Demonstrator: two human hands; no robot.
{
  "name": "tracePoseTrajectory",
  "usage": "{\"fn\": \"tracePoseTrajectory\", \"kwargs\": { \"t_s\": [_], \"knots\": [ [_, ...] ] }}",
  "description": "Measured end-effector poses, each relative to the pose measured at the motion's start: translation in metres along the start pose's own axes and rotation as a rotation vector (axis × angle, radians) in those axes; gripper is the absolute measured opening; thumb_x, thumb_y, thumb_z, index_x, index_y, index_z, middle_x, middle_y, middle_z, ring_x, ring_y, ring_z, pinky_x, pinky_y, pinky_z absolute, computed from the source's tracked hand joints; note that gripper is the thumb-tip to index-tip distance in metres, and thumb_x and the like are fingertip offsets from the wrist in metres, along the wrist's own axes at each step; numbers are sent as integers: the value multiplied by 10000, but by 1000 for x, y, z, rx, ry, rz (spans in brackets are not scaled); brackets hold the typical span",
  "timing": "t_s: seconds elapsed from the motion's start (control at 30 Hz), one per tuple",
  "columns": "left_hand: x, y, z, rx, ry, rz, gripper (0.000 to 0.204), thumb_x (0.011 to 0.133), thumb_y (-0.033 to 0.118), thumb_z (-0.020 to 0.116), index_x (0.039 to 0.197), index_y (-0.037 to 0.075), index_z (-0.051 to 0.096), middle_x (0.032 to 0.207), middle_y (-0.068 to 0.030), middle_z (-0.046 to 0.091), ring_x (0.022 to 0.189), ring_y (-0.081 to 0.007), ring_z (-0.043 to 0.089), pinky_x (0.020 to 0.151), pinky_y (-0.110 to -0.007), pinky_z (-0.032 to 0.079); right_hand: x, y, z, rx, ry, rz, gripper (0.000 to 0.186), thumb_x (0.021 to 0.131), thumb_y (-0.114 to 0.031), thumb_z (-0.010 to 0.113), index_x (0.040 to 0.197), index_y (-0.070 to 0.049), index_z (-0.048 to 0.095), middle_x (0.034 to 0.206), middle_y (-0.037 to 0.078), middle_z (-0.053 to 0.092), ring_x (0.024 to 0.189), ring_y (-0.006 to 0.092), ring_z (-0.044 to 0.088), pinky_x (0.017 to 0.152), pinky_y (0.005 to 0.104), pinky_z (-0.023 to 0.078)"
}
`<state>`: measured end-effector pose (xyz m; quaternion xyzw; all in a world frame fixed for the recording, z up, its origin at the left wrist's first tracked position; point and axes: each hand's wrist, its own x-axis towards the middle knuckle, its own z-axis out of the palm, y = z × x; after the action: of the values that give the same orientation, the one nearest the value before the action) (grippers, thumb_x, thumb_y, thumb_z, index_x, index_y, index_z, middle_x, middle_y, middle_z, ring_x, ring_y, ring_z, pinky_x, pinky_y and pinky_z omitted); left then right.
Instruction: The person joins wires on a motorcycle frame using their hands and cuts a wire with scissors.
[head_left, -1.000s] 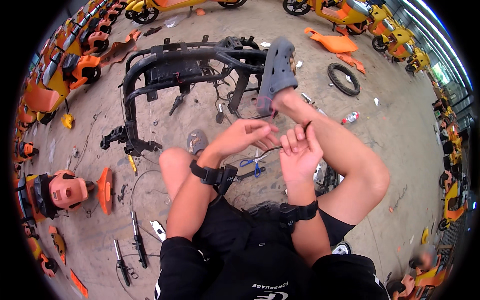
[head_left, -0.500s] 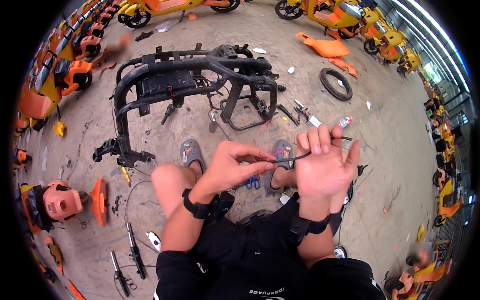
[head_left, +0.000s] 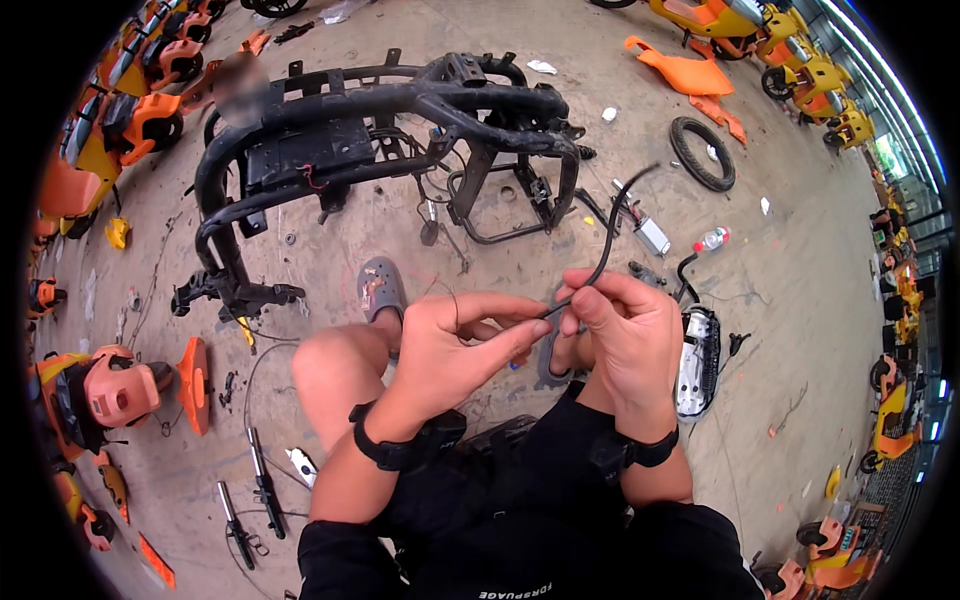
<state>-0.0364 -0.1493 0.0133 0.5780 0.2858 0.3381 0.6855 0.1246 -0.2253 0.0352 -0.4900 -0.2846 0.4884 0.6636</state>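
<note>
A black cable (head_left: pixel 609 240) is held in front of me, and its free end curves up and away to the right. My left hand (head_left: pixel 455 345) is closed, pinching the near end between thumb and fingertips. Beside it my right hand (head_left: pixel 632 345) grips the same cable a little farther along, with thumb and fingers pressed together. Both hands hang above my lap, almost touching at the fingertips. The very end of the cable is hidden by the left fingers.
A black scooter frame (head_left: pixel 330 115) lies on the floor ahead. To the right are a tire (head_left: pixel 690 160), a silver box-shaped part (head_left: pixel 653 236), a plastic bottle (head_left: pixel 713 239) and a white-and-black part (head_left: pixel 697 365). Fork tubes (head_left: pixel 265 490) lie at left; scooters stand around the edges.
My right hand has turned from an open palm to a pinch on the cable. The cable's free end now points up and away instead of across the palm. The view has shifted slightly.
</note>
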Motion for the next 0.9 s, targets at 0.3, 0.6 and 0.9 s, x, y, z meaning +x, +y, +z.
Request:
{"fn": "tracePoseTrajectory", "kwargs": {
  "t_s": [0.3, 0.6, 0.9],
  "knots": [
    [10, -12, 6, 25, -15, -48, 135, 829, -41, 696, 957, -80, 675, 815, -140, 707, 670, -159, 683, 595, -252, 566, 12, 24, -22, 9, -14, -43, 354, 860, -34, 700, 1197, 34, 617, 928, 105, 700, 686, 83, 595, 610, 205, 489],
    [14, -18, 12, -209, -15, -132, 119, 845, -30, 688, 956, -71, 680, 784, -109, 698, 665, -132, 669, 599, -240, 560, 18, 38, -33, 101, -56, -14, 396, 881, -37, 670, 1258, 26, 566, 953, 132, 668, 629, 89, 568, 452, 196, 439],
    [19, -16, 3, 31, -163, -246, 151, 879, 69, 689, 975, -46, 692, 753, -55, 690, 668, -67, 621, 591, -190, 486, 22, 34, -36, 162, -52, 65, 187, 934, -114, 595, 1081, 3, 604, 917, 111, 645, 642, 113, 564, 527, 215, 442]
  ]
}}
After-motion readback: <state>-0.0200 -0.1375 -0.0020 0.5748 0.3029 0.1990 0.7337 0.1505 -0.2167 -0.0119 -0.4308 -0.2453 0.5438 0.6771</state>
